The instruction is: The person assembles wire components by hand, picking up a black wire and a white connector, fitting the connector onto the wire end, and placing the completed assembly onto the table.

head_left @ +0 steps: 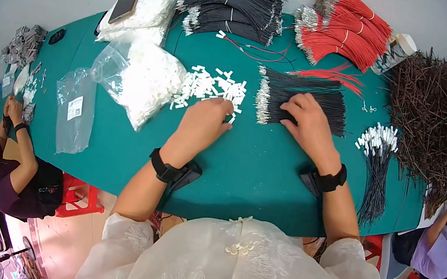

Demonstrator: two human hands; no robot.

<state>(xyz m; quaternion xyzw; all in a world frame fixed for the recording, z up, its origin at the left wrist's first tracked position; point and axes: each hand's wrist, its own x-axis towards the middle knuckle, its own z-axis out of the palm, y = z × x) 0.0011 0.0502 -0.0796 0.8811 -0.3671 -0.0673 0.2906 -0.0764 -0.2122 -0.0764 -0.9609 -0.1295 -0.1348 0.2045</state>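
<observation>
The tabletop [254,169] looks smooth and matt; the white connector housings [202,86] appear plastic, the black wires [327,95] plastic-coated with shiny metal tips [264,100] (the flat bag [66,133] is clear, glossy plastic).

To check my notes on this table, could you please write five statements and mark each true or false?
1. The left grip is beside loose white pieces. True.
2. The right grip is over loose red wires. False: it is over laid-out black wires.
3. The red wire bundles lie right of the black wire bundles. True.
4. The tablecloth is yellow. False: green.
5. The labelled clear bag is bulging. False: it lies flat.
</observation>
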